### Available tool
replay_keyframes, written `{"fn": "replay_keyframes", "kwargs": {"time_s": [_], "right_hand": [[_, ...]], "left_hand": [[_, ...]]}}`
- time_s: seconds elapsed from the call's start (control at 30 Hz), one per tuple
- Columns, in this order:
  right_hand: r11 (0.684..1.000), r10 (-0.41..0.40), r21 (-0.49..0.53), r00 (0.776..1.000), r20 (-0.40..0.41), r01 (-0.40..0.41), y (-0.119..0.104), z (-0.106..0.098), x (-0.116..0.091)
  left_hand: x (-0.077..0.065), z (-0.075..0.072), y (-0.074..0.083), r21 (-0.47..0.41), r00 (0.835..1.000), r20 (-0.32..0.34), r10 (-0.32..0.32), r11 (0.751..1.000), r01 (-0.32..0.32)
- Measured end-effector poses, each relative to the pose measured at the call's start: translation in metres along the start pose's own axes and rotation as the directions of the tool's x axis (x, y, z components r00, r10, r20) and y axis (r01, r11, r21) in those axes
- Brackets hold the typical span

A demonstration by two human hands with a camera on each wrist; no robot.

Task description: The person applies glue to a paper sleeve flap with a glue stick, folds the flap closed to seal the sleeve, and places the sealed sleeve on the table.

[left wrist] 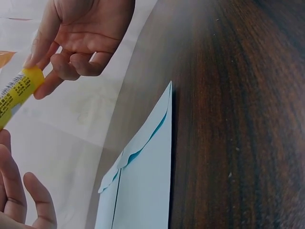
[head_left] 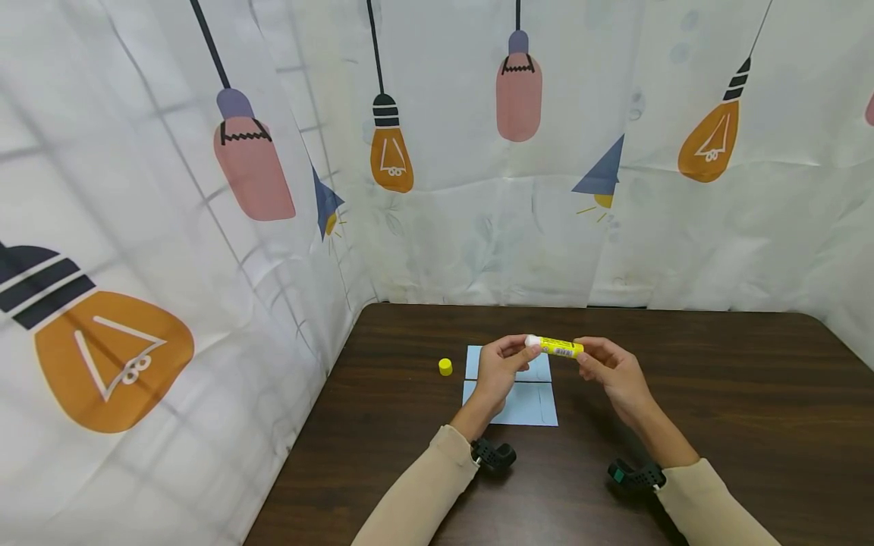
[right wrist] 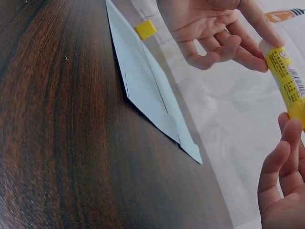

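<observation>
A yellow glue stick (head_left: pixel 561 348) with its white end uncapped is held level above the table between both hands. My left hand (head_left: pixel 501 369) pinches the white end with thumb and fingertips. At the other, yellow end, my right hand (head_left: pixel 617 377) pinches the base between thumb and fingers. Below the left hand lies light blue folded paper (head_left: pixel 526 406), in two panels with a dark line between them; the left hand and wrist cover part of it. In the right wrist view the paper (right wrist: pixel 143 76) shows slightly raised edges. A yellow cap (head_left: pixel 445 367) stands left of the paper.
The dark brown wooden table (head_left: pixel 410 470) has rounded far corners. Behind it and along its left side hangs a white curtain (head_left: pixel 451 250) printed with lamps and bulbs. Each wrist wears a black band, the left band (head_left: pixel 493 455) near the paper's lower edge.
</observation>
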State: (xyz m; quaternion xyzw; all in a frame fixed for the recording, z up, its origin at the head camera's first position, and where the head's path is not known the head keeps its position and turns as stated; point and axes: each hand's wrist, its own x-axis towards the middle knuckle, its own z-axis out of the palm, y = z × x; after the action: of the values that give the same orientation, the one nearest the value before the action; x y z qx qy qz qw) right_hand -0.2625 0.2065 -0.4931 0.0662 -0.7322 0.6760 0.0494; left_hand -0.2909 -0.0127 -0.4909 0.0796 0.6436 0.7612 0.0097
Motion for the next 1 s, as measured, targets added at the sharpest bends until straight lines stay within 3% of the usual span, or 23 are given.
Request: {"fn": "replay_keyframes", "kwargs": {"time_s": [0.37, 0.53, 0.73, 1.0], "right_hand": [[0.989, -0.132, -0.078, 0.991, -0.032, 0.129, 0.0053, -0.0003, 0.0006], [0.986, -0.153, -0.078, 0.987, -0.043, 0.149, 0.0065, -0.0003, 0.0006], [0.99, -0.118, -0.073, 0.993, -0.015, 0.117, 0.006, 0.0002, 0.0007], [1.0, 0.003, 0.024, 1.0, 0.027, -0.003, 0.0016, -0.0006, 0.0014]], "left_hand": [[0.0011, -0.0008, -0.0008, -0.002, 0.999, -0.029, -0.021, 1.0, 0.021], [0.0012, -0.0002, 0.0003, -0.016, 0.999, -0.03, -0.029, 0.999, 0.028], [0.0016, -0.0006, -0.0006, -0.018, 0.999, -0.039, -0.027, 0.999, 0.027], [0.0016, -0.0012, -0.0009, -0.017, 1.0, -0.007, -0.028, 0.999, 0.028]]}}
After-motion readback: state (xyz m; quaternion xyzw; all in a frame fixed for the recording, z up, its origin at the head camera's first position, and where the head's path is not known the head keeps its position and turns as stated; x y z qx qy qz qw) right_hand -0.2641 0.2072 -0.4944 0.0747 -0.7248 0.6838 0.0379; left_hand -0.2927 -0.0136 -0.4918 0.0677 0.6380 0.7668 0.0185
